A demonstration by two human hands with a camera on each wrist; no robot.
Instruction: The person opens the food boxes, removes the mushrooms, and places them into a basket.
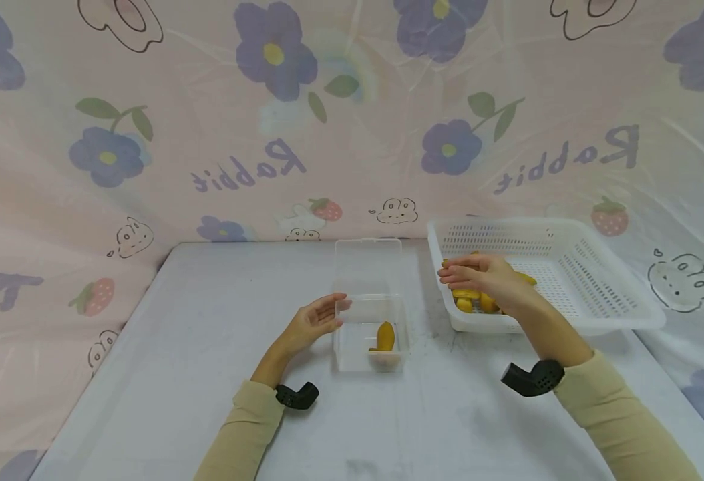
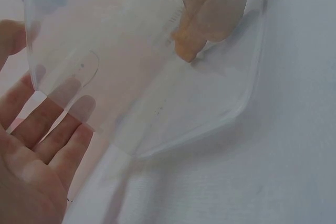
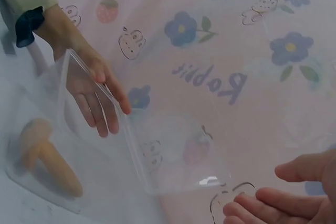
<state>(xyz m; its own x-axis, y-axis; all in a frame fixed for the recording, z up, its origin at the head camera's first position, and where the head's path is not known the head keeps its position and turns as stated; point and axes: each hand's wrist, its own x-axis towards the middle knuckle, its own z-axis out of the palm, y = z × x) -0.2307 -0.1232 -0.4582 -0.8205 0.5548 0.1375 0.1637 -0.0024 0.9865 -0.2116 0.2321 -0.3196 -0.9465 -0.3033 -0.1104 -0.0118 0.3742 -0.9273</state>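
A clear plastic box (image 1: 359, 364) with its lid (image 1: 368, 267) raised stands mid-table. Inside lies a yellow-orange piece (image 1: 386, 336) with a rounded body and a stubby end; the right wrist view shows a rounded part and a long part. My left hand (image 1: 316, 321) is at the box's left side, its nearly straight fingers (image 2: 60, 140) touching the wall and partly seen through it. Over the left part of a white basket (image 1: 622, 319) hovers my right hand (image 1: 493, 280), fingers extended, holding nothing. Several yellow pieces (image 1: 464, 304) lie below it, partly hidden.
The white table (image 1: 220, 321) ends at the back against a hanging pink sheet (image 1: 364, 133) printed with flowers and rabbits. The slotted basket takes up the table's back right corner, to the right of the box. Each wrist carries a black device (image 1: 532, 379).
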